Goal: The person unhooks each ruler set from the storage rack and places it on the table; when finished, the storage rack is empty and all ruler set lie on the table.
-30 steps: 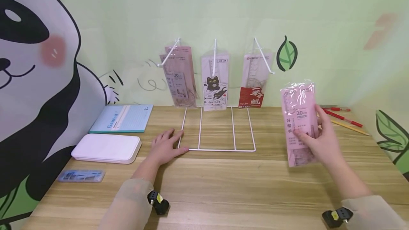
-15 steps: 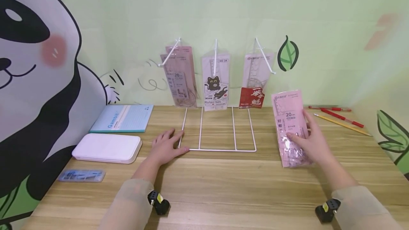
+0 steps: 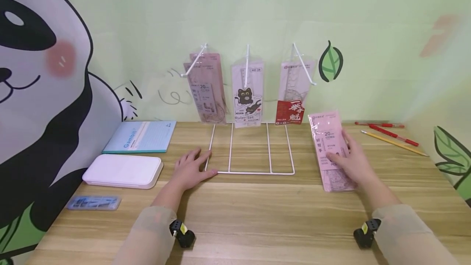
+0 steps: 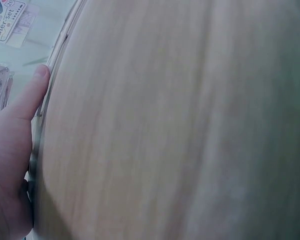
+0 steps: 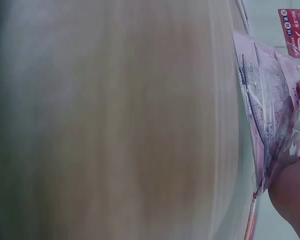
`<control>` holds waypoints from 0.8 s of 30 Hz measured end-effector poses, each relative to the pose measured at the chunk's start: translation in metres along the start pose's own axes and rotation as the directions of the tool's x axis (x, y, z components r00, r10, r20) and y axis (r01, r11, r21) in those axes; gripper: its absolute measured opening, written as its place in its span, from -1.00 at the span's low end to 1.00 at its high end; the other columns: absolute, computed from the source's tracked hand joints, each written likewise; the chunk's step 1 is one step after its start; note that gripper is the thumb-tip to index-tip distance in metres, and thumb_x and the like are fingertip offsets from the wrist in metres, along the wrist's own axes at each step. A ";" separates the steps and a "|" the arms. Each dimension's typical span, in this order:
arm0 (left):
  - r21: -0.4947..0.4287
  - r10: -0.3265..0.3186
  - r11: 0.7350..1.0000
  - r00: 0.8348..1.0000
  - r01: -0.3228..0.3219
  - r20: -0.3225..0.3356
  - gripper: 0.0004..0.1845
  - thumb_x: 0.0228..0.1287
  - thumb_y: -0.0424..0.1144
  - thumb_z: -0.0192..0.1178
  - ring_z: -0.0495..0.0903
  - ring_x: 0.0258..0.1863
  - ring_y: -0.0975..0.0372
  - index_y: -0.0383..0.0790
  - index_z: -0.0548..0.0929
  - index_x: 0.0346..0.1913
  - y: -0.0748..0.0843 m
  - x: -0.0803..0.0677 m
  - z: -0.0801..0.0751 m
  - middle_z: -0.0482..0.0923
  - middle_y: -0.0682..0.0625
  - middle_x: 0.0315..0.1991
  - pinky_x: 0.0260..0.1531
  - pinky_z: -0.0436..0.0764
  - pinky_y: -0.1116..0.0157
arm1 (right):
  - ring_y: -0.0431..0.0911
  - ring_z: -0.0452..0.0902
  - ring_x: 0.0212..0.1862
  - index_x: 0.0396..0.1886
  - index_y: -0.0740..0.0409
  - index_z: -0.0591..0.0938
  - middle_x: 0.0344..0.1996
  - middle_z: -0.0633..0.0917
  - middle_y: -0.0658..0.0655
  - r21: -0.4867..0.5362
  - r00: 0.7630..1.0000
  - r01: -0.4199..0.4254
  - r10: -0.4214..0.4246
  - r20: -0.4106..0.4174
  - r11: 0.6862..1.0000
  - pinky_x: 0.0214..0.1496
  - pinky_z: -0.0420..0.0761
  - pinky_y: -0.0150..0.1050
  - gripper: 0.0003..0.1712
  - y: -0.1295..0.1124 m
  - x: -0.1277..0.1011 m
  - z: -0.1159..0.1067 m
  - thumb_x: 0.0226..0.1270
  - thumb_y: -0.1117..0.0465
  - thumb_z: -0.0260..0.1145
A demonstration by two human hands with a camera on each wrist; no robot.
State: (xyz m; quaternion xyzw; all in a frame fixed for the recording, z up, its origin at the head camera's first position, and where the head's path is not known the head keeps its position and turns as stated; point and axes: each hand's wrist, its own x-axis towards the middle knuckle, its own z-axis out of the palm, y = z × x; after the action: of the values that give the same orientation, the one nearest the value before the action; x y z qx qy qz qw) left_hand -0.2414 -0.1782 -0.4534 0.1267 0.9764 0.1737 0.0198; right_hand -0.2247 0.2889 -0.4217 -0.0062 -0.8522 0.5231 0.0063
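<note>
In the head view my right hand (image 3: 351, 162) grips a pink ruler set packet (image 3: 329, 146) by its right side, thumb across the front. The packet leans back a little, low over the wooden table; its clear lower end (image 5: 270, 110) shows in the right wrist view. My left hand (image 3: 191, 170) rests with fingers spread on the left front corner of a white wire rack (image 3: 254, 172). From the rack's three prongs hang more packets: pink ruler sets (image 3: 207, 93) on the left, a black-cat ruler set (image 3: 248, 97) in the middle, and one with a red label (image 3: 290, 112) on the right.
At the left lie a blue notebook (image 3: 141, 136), a white pencil case (image 3: 123, 170) and a small blue clear-cased item (image 3: 94, 203). Red pens (image 3: 393, 135) and a yellow pencil (image 3: 395, 144) lie at the back right. A green printed wall stands behind the table.
My right hand has moved left with the pink packet, which has come lower at its top and tilts further left. The left hand and rack have stayed put.
</note>
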 end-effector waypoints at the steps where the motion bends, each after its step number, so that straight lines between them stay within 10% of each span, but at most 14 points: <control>1: -0.001 -0.001 1.000 1.000 0.001 0.000 -0.15 0.11 0.38 0.08 0.02 0.34 -0.20 0.07 0.24 0.42 0.000 0.000 0.000 0.04 -0.21 0.42 0.20 -0.03 -0.21 | 0.25 0.31 0.17 0.50 -0.10 -0.27 0.39 0.05 0.40 -0.015 1.000 -0.004 0.004 0.006 1.000 0.06 0.48 -0.01 0.17 0.001 0.001 0.001 0.17 -0.03 0.36; 8: 0.007 0.001 1.000 1.000 -0.001 -0.007 -0.15 0.10 0.39 0.07 0.03 0.33 -0.19 0.08 0.24 0.42 -0.001 0.000 0.001 0.05 -0.21 0.41 0.19 -0.02 -0.22 | 0.43 -0.14 0.35 0.50 0.11 -0.18 0.39 -0.13 0.51 -0.155 0.998 0.018 -0.010 0.054 0.988 0.29 -0.08 0.30 0.18 0.001 0.008 0.007 0.12 0.00 0.40; 24: 0.008 -0.005 1.000 1.000 0.005 0.003 -0.14 0.10 0.40 0.06 0.03 0.34 -0.19 0.08 0.24 0.42 -0.001 0.000 0.001 0.05 -0.21 0.41 0.19 -0.02 -0.22 | 0.39 0.09 0.18 0.48 0.23 -0.15 0.26 0.03 0.60 -0.325 0.995 0.002 0.031 0.096 0.946 0.16 0.15 0.32 0.16 0.001 0.016 0.021 0.15 -0.10 0.35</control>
State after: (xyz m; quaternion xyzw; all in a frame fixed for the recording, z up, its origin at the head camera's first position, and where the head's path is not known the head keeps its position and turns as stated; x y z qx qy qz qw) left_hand -0.2412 -0.1789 -0.4550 0.1246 0.9774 0.1696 0.0212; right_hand -0.2415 0.2712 -0.4322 0.0127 -0.9258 0.3756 -0.0412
